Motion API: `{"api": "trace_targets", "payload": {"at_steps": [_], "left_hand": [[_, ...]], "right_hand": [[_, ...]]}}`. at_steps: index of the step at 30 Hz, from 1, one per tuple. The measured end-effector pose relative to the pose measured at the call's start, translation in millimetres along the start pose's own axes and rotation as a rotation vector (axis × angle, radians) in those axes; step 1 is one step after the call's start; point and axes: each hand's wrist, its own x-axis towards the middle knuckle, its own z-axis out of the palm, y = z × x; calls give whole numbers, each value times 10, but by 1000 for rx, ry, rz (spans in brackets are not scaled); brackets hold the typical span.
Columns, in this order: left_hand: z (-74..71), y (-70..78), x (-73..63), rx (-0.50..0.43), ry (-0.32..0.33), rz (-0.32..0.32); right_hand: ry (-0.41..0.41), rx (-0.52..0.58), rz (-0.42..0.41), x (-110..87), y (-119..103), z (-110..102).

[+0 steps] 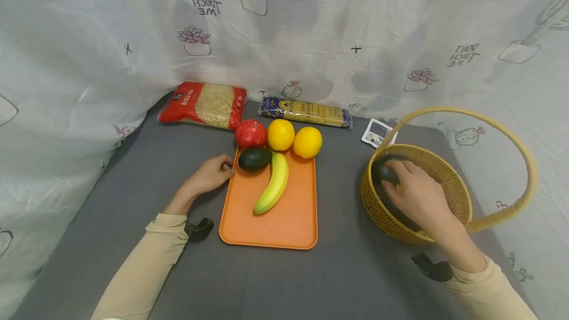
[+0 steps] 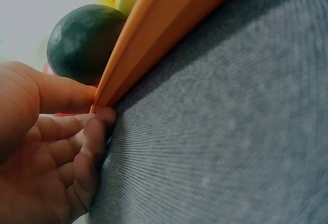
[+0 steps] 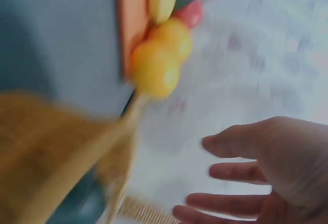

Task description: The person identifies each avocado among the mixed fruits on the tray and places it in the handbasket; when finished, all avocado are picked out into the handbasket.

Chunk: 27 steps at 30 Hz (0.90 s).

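An orange tray [image 1: 293,201] lies on the grey table, bearing a banana [image 1: 273,186] and a dark green avocado [image 1: 255,159]. My left hand [image 1: 214,174] pinches its left rim; the left wrist view shows the thumb [image 2: 66,95] on top and fingertips underneath. A pomegranate [image 1: 251,134] and two yellow-orange fruits [image 1: 281,135] sit at the tray's far end. On the right, my right hand [image 1: 415,194] reaches over a wicker basket [image 1: 371,201] holding a dark green avocado-like fruit [image 1: 385,174]. In the blurred right wrist view, its fingers [image 3: 225,203] are spread and grip nothing.
Behind the tray lie a red bag of grain-like food [image 1: 213,105] and a packet of noodles [image 1: 306,111]. A small white card [image 1: 377,132] lies behind the basket. The tall basket handle [image 1: 526,162] arches on the right. A printed curtain [image 1: 311,38] hangs behind.
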Motion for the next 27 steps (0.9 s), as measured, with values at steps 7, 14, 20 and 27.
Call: {"api": "trace_targets", "payload": {"at_steps": [7, 14, 20, 27], "left_hand": [[0, -27, -7, -1, -4, -10], [-10, 3, -9, 6, -2, -4], [-12, 28, -7, 3, 2, -10], [-18, 18, -3, -1, -11, -23]], "right_hand": [[116, 39, -301, 678, -702, 226], [-17, 82, -465, 1139, -1344, 657], [-38, 87, -536, 1279, -1654, 1032], [-64, 55, -568, 1325, -1845, 1241]]}}
